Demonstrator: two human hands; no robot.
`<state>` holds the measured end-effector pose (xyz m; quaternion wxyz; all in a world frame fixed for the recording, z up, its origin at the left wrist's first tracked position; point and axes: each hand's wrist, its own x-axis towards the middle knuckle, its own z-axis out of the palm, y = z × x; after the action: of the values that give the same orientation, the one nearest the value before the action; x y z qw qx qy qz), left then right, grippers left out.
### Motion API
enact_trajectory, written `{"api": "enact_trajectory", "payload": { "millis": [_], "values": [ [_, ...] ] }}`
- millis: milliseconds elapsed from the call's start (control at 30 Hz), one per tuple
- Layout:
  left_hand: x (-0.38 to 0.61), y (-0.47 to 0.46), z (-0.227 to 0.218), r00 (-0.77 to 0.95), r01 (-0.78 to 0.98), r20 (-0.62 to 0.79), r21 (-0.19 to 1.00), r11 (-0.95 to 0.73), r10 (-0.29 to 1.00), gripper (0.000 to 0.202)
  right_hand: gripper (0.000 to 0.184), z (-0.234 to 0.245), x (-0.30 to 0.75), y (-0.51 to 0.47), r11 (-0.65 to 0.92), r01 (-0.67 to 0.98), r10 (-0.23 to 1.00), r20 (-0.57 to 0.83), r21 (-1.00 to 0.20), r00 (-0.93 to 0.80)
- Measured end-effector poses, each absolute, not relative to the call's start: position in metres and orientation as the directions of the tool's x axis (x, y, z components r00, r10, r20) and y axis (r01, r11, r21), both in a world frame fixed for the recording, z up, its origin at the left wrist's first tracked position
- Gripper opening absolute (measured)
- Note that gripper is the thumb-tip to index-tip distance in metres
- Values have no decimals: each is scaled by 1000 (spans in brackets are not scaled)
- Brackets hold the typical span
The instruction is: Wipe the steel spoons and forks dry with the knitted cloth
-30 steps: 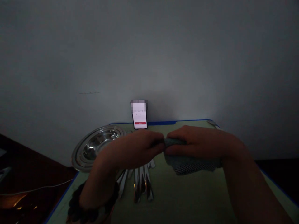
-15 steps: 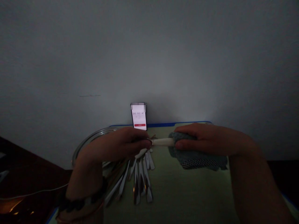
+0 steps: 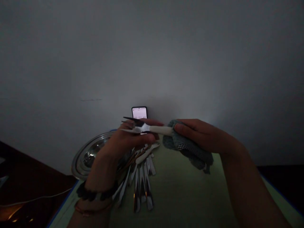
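A fork [image 3: 161,130] with a pale handle and metal tines points left in front of me, above the table. My right hand [image 3: 197,131] grips a grey-green cloth [image 3: 196,155] folded round the end of the fork's handle. Beneath and behind the tines is my left hand [image 3: 133,136], thumb and fingers apart, the fork's head passing over it; whether it touches the metal I cannot tell. Below lies a fan of metal cutlery [image 3: 142,180], with a pale-handled spoon [image 3: 144,155] across its top.
A shiny metal bowl [image 3: 80,155] stands at the table's left, partly behind my left arm. A phone [image 3: 139,112] showing a timer leans against the wall [image 3: 152,57], partly covered by my left hand. A white cable [image 3: 35,198] runs at the lower left.
The fork's head, earlier hidden in my left hand, now shows as that hand's fingers have parted. Both hands have risen, and my right hand has moved left with the cloth.
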<state>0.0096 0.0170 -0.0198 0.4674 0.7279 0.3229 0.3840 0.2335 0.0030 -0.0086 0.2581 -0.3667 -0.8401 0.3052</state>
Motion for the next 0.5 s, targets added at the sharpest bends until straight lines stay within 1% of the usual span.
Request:
{"api": "enact_trajectory", "payload": {
  "millis": [100,233,300,400,467,500],
  "values": [
    [9,17,-18,458,184,321,878,-442,829,25,38,-8,233,4,553,441,768,226,-707,-599],
    [11,18,-19,373,193,413,841,-505,831,26,38,-7,233,5,552,427,775,253,-716,-579],
    [14,19,-23,351,165,427,848,-504,833,29,38,-7,234,4,547,410,772,251,-730,-584],
    [17,21,-29,344,84,400,888,-452,850,31,38,-8,237,4,533,398,777,246,-746,-580],
    [19,22,-29,305,5,385,914,-406,871,29,38,-10,239,5,498,406,810,245,-766,-532],
    [18,23,-28,275,-39,388,919,-393,880,28,38,-11,239,6,470,382,836,264,-796,-480]
  ]
}}
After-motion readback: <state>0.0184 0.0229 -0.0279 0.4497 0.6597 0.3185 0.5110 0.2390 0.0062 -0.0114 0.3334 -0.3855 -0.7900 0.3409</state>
